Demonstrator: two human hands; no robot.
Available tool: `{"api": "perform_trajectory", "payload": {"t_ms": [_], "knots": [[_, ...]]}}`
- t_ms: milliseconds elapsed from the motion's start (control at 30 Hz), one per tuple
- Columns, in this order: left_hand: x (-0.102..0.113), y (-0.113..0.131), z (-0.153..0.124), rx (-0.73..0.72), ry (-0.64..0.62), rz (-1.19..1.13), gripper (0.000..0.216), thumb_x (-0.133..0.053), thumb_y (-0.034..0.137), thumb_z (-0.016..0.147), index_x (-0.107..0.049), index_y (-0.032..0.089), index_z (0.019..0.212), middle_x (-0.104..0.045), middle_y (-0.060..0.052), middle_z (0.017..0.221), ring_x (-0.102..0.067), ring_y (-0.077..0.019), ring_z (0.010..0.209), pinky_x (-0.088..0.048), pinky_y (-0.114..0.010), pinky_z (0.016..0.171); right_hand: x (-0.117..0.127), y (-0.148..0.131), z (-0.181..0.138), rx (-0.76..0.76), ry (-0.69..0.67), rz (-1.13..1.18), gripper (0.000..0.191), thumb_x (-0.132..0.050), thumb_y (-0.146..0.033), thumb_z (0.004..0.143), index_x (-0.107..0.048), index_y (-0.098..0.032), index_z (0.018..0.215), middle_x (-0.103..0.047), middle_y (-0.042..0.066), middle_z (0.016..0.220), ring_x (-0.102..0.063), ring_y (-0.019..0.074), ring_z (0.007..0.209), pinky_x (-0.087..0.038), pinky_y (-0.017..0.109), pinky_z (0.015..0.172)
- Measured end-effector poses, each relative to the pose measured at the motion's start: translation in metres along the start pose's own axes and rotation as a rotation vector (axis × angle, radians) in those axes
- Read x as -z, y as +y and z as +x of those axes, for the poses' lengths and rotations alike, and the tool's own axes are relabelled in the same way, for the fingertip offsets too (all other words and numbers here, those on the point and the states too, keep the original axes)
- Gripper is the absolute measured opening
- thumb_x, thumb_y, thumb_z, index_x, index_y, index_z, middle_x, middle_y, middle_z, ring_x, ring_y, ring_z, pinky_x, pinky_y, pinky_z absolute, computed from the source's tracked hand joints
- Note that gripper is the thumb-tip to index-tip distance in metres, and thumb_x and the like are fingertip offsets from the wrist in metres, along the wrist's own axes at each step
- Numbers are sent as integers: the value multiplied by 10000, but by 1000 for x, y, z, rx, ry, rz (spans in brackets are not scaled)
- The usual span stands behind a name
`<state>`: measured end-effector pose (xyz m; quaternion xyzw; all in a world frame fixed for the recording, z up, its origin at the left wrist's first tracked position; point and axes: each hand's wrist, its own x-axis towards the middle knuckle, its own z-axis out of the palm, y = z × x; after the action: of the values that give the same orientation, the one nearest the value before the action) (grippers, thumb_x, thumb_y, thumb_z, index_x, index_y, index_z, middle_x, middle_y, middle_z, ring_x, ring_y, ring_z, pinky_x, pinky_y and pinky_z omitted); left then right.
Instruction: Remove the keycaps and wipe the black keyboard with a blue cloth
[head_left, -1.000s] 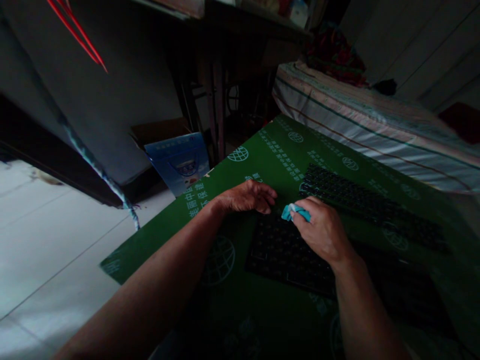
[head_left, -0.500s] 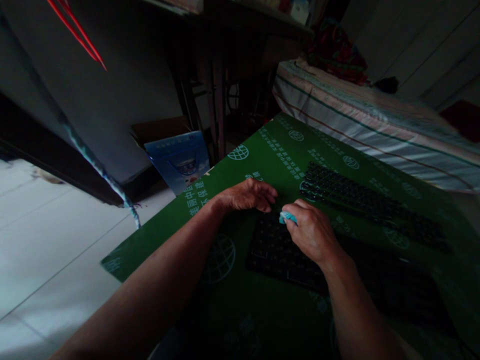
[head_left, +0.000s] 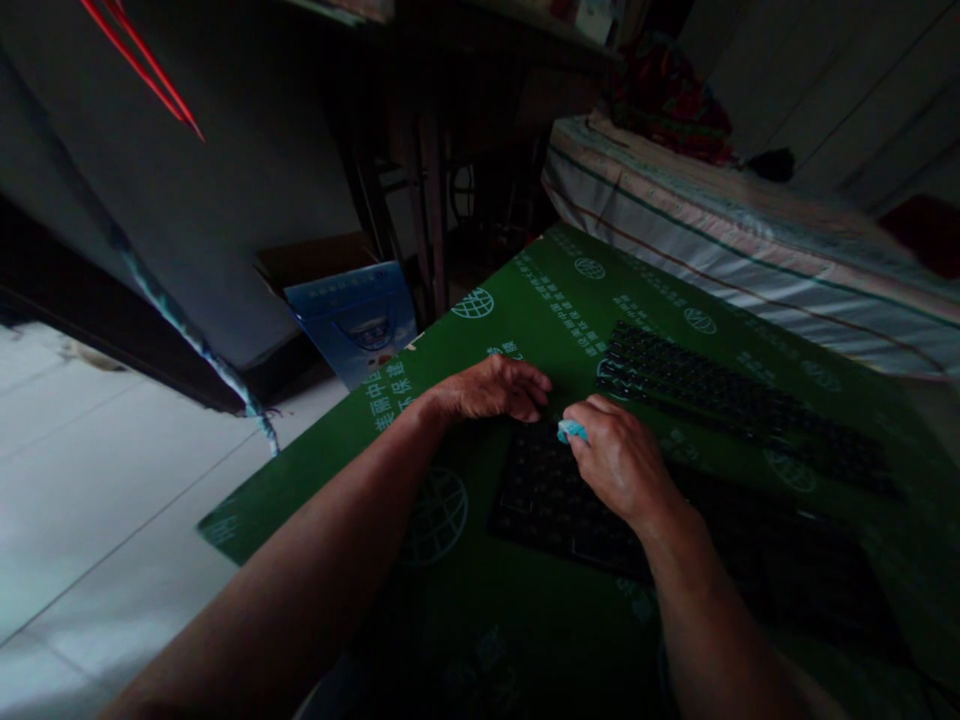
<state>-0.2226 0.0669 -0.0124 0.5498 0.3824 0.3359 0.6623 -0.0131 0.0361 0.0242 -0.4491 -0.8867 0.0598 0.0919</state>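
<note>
- Cloth [head_left: 572, 431], blue-green, is held at the far left part of the keyboard [head_left: 555, 505]; whether the keys are touched by it cannot be told.
- Right hand [head_left: 619, 450] is closed around the cloth, pinched between thumb and fingers, with its forearm stretched across the keyboard.
- Left hand [head_left: 499, 388] is placed by the keyboard's far left corner, fingers loosely curled; whether anything is gripped cannot be told.
- Second keyboard [head_left: 720, 393] is laid beyond the keyboard, apart from it.
- Board [head_left: 525, 300], green and printed, is spread beneath the keyboard.
- Bag [head_left: 356, 318], blue, is seen well beyond the keyboard, leftward.
</note>
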Motion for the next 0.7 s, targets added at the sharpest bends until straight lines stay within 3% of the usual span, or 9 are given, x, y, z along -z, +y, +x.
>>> {"api": "perform_trajectory", "payload": {"t_ms": [167,300,400,533,700], "knots": [[0,1,0,7,13,21,413,-740,44,574,-646,126,968,-697,-2,840,-642,-109,717,-491,-254,704,6,13,-3,-40,107,60,145,-515,-104,824,-634,-185,816,-620,46,822,-563,177,770,-396,283,705],[0,0,0,-7,-5,18,417,-740,45,585,-647,126,983,-704,-5,863,-649,-113,734,-497,-263,719,2,14,-3,-22,194,132,159,-541,-152,838,-645,-185,954,-647,57,911,-581,183,832,-418,283,735],[0,-1,0,-13,-4,5,423,-738,47,588,-646,129,992,-708,-4,866,-659,-119,750,-501,-262,724,0,3,-2,25,101,76,216,-531,-108,823,-652,-175,989,-647,71,952,-576,190,884,-415,280,741],[0,-1,1,-4,-2,-6,419,-735,30,570,-648,125,969,-703,9,822,-655,-110,721,-499,-246,701,7,-4,-2,-11,-52,-57,225,-488,-32,785,-660,-176,799,-630,58,859,-560,173,822,-391,270,715],[1,-2,2,-11,-6,-3,417,-735,35,576,-650,127,974,-705,5,840,-655,-112,736,-496,-248,710,10,-3,-2,-7,-41,-26,246,-481,-32,781,-669,-176,851,-624,53,887,-555,169,849,-386,265,732]]}}
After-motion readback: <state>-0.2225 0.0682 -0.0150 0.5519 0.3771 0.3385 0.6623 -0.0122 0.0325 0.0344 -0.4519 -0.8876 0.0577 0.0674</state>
